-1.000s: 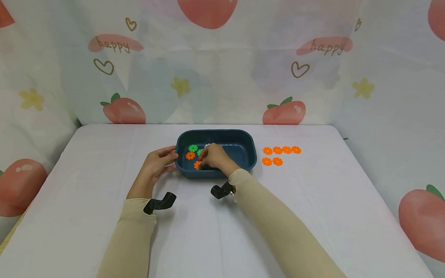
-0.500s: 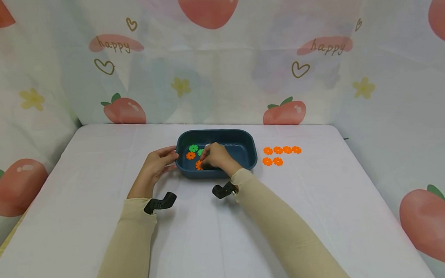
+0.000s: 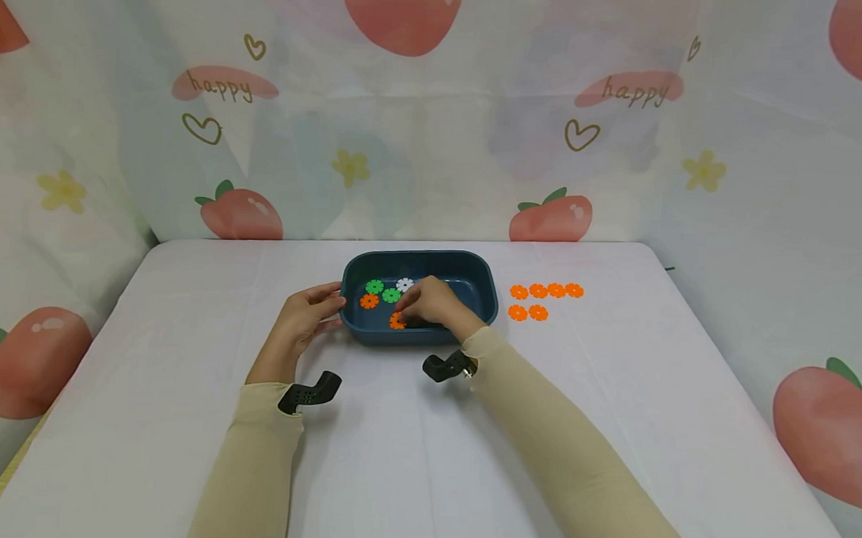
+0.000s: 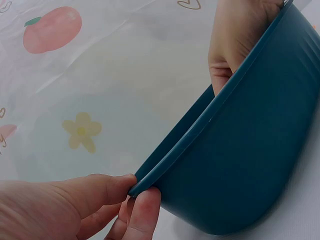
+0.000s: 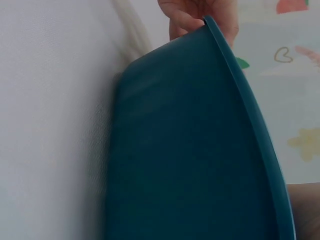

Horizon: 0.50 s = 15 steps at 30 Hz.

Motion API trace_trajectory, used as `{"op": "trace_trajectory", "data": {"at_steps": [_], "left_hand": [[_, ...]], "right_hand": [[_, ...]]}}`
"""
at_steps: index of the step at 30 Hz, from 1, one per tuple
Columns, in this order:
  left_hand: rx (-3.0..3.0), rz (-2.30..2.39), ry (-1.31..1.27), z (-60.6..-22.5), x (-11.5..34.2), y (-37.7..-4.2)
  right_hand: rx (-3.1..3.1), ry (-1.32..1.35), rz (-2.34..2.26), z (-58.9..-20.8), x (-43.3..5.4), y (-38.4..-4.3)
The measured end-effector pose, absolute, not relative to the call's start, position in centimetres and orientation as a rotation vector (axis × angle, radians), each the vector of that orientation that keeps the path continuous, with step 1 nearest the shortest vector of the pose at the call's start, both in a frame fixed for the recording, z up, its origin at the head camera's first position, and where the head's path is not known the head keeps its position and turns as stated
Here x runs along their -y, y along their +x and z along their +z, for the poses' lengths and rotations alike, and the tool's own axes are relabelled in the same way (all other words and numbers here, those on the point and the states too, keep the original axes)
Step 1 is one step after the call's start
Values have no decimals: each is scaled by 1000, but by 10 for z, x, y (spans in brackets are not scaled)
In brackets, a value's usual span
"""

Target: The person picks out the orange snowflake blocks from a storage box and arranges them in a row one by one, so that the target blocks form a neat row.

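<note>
A dark blue plastic basin (image 3: 428, 338) stands on the white-covered table. My left hand (image 3: 303, 316) pinches its left end at the rim; the left wrist view shows the thumb and fingers right at that rim (image 4: 150, 175). My right hand (image 3: 430, 303) reaches down inside, its curled fingers at an orange flower-shaped plastic disc (image 3: 397, 321), which they partly hide. Left of those fingers lie another orange disc (image 3: 369, 301), two green discs (image 3: 375, 286) and a white disc (image 3: 405, 285). From the right wrist view the basin wall (image 5: 185, 135) hides the right fingertips.
On the table right of the basin, several orange discs (image 3: 538, 291) lie flat in two rows, the back row longer. A fruit-print cloth (image 3: 421, 142) hangs behind the table and at both sides. Black wrist cameras (image 3: 309, 393) sit on both sleeves.
My right hand has shifted a little to the right inside the basin, and the orange disc at its fingers moved along. The white disc shows more fully now. My left hand stays at the rim.
</note>
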State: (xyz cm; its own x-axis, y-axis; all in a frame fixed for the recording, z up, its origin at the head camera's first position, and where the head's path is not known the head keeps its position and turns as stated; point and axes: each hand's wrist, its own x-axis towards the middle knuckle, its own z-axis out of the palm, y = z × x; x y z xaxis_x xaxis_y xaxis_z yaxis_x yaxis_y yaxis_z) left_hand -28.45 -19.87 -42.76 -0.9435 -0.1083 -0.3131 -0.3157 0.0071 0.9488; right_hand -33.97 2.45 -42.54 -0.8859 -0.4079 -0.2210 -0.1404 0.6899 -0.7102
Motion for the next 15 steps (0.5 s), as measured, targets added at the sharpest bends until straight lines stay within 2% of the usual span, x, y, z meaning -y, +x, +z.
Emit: {"op": "trace_trajectory", "data": {"at_steps": [15], "left_hand": [[-2106,2068,-462,-427,198,-284]], "right_hand": [[-2427,-314,-1234,-418,-49,-331]]}}
